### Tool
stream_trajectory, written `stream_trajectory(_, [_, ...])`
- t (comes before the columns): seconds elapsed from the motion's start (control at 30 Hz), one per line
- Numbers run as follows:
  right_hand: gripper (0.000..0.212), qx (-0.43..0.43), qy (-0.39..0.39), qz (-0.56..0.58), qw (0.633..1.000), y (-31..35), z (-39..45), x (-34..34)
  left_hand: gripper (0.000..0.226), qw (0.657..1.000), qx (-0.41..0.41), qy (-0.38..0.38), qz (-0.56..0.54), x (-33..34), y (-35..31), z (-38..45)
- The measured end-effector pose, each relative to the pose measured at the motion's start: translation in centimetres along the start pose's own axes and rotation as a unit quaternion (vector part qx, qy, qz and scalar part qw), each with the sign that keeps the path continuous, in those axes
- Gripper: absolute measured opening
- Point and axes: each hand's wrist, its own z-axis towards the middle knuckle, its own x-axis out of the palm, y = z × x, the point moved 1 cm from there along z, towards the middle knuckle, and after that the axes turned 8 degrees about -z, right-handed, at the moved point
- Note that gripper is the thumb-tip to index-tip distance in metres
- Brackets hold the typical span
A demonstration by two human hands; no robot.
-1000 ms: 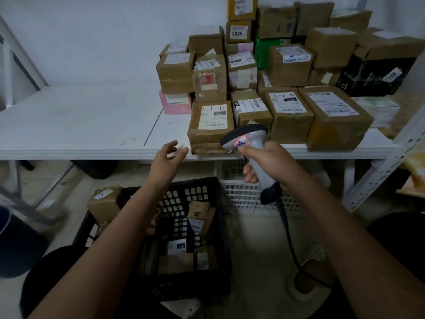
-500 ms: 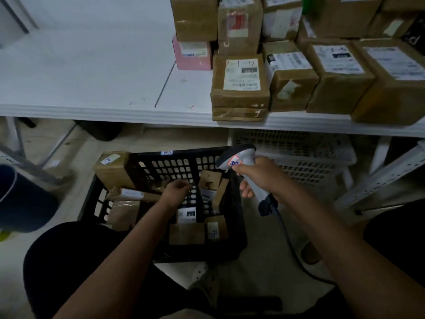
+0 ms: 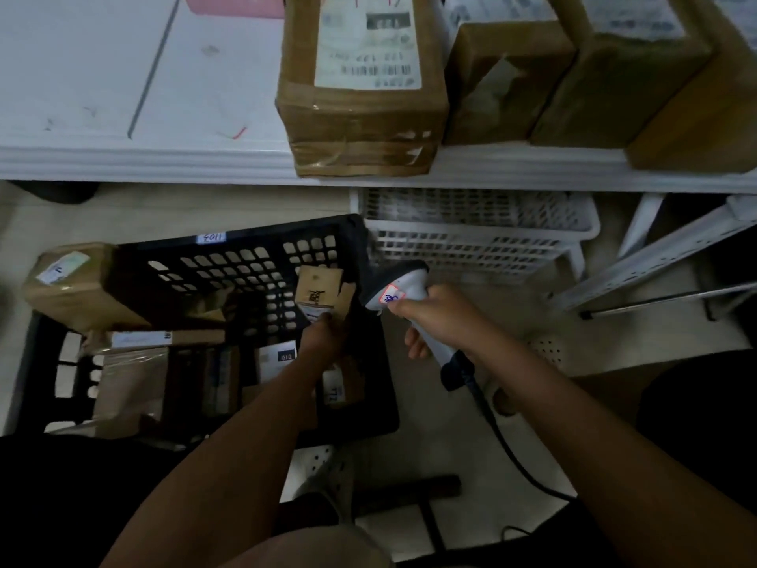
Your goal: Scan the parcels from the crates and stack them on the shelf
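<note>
My left hand reaches into the black crate, fingers gripping a small parcel (right hand clasps the scanner), white crate beside.

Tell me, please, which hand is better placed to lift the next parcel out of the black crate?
The left hand: it is already down inside the black crate, at the small upright parcel. The right hand is outside the crate, its grip occupied by the scanner.

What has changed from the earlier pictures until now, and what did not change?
The left hand went down from near the shelf edge into the black crate and now touches a small parcel there; whether it grips it is unclear. The right hand also lowered, keeping its hold on the scanner. The parcels on the shelf stayed in place.
</note>
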Motion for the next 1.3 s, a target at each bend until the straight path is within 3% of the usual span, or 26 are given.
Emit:
stream_trajectory(0.2, [0.036,-0.004,0.002,0.006,1.000,-0.6,0.7,-0.3,0.032,0.997,-0.038,-0.042,-0.046,-2.4,2.6,-0.1])
stream_trajectory(0.43, [0.033,-0.045,-0.011,0.022,0.999,0.3,-0.4,-0.4,0.012,0.989,-0.005,-0.044,-0.138,-9.5,4.9,-3.8])
stream_trajectory(0.57, [0.037,-0.092,-0.013,0.015,0.996,2.3,-2.3,-0.4,0.020,0.919,-0.042,-0.006,-0.391,-12.0,4.9,-7.4])
stream_trajectory(0.63, [0.036,-0.119,-0.018,0.009,0.993,3.3,-3.7,-0.6,0.024,0.898,-0.036,0.033,-0.438,-12.8,3.8,-9.1])
stream_trajectory(0.73, [0.032,-0.159,-0.032,0.016,0.987,4.0,-6.0,-1.3,0.017,0.896,-0.018,0.050,-0.440,-13.8,1.9,-11.9])
stream_trajectory(0.97, [0.027,-0.219,-0.077,0.047,0.972,4.3,-11.5,-3.8,0.017,0.934,0.078,0.040,-0.347,-16.3,-2.3,-17.2])
stream_trajectory(1.3, [0.030,-0.310,-0.199,0.114,0.922,4.8,-20.2,-11.5,0.025,0.871,0.235,0.152,-0.404,-16.9,-11.6,-24.1])
